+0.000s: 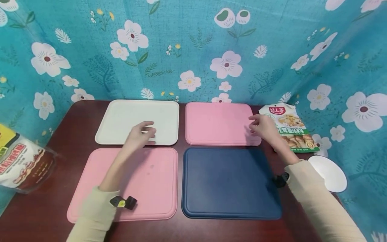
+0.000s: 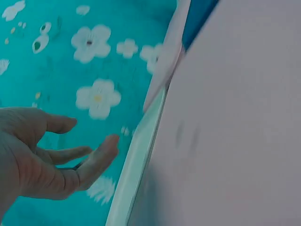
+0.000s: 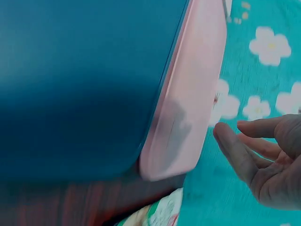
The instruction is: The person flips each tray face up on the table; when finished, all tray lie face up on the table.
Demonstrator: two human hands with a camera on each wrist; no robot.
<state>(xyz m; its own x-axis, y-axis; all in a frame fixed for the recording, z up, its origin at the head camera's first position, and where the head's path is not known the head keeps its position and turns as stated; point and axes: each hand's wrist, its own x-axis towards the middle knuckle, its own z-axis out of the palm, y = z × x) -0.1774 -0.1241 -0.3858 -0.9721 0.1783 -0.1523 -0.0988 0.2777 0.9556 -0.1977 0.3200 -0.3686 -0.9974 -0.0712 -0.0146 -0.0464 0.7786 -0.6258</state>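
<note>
My left hand (image 1: 141,134) hovers over the front right part of a white tray (image 1: 121,117), its fingers loosely bent around nothing. Over the right edge of the far pink tray (image 1: 217,122) hangs my right hand (image 1: 262,127), also holding nothing. In the left wrist view the left hand (image 2: 51,157) has its thumb and fingers spread apart. The right wrist view has the right hand (image 3: 268,157) with relaxed fingers. Beneath the left forearm lies a near pink tray (image 1: 157,188), and a dark blue tray (image 1: 226,185) lies to its right.
A white and green food packet (image 1: 290,129) lies beside the right hand. In front of it sits a white bowl (image 1: 329,173). At the far left is a brown and white pouch (image 1: 24,164). A blue flowered curtain (image 1: 181,50) hangs behind the dark red table (image 1: 75,124).
</note>
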